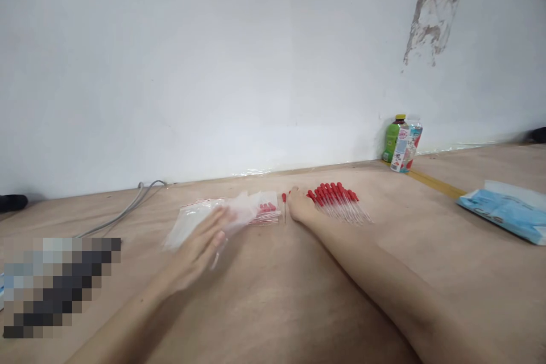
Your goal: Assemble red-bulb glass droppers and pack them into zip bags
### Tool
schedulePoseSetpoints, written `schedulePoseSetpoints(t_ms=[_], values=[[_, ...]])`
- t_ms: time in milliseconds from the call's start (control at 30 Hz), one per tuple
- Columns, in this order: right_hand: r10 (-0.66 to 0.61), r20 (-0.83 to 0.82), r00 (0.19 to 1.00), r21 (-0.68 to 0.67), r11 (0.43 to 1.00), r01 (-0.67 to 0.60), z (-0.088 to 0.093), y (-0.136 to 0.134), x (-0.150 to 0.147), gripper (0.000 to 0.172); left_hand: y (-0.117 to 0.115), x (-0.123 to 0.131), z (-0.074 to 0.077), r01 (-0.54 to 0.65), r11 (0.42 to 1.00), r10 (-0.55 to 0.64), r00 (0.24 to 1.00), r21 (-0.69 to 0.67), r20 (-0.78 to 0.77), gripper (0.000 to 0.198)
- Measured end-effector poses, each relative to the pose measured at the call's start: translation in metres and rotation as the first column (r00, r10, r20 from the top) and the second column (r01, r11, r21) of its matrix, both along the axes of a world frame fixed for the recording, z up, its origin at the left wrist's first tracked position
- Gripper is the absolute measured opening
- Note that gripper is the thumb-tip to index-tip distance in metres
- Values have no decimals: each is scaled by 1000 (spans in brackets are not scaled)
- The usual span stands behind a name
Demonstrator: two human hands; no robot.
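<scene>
My left hand [205, 244], smeared by motion, has a clear plastic zip bag [245, 207] at its fingers, lifted off the table. Under and behind it lie more flat clear bags [191, 219], and one filled bag [268, 207] shows red-bulbed droppers inside. A single red-bulbed dropper [284, 205] lies between that bag and my right hand [299, 205]. The fingers of my right hand are curled down at the table, with a bit of red at their tips; the grip is partly hidden. Just right of it spreads a row of red-bulbed droppers [335, 196] with thin clear stems.
A green bottle with a yellow cap [390, 139] and a printed carton [406, 148] stand by the wall. A blue packet [505, 210] lies at right. Grey cable [136, 205] runs at left, near a pixelated dark object [63, 290]. The wooden tabletop [273, 307] meets a white wall.
</scene>
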State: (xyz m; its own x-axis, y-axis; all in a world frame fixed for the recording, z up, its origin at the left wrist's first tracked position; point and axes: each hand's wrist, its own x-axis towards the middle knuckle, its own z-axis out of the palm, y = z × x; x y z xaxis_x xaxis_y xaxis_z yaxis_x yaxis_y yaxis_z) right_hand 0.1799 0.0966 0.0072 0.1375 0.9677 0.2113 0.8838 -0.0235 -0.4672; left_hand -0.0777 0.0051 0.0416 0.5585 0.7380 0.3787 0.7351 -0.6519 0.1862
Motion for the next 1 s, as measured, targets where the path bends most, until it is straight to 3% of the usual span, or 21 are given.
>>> schedulePoseSetpoints(t_ms=[100,200,300,433,567,800,1000], values=[[-1,-9,1000,53,999,2,3,-12,9,49,-30,35,-3,200,971,-219,965,-131,-145,43],[131,-242,961,121,987,-104,4,-29,32,69,-42,52,-17,288,928,-335,924,-236,-186,48],[238,-534,812,190,969,-159,-2,-52,59,84,-39,57,-25,309,911,-365,912,-273,-188,52],[189,-788,586,131,981,-140,-18,-84,74,93,-30,67,-27,330,903,-386,905,-276,-180,51],[189,-834,518,181,981,-68,-32,-100,70,83,-25,80,-28,331,902,-387,905,-277,-177,51],[190,-864,466,224,974,17,-39,-94,68,67,-25,82,-31,318,909,-375,905,-270,-198,52],[243,-898,366,224,970,-95,-33,-103,67,49,-25,81,-31,308,914,-364,910,-264,-200,55]])
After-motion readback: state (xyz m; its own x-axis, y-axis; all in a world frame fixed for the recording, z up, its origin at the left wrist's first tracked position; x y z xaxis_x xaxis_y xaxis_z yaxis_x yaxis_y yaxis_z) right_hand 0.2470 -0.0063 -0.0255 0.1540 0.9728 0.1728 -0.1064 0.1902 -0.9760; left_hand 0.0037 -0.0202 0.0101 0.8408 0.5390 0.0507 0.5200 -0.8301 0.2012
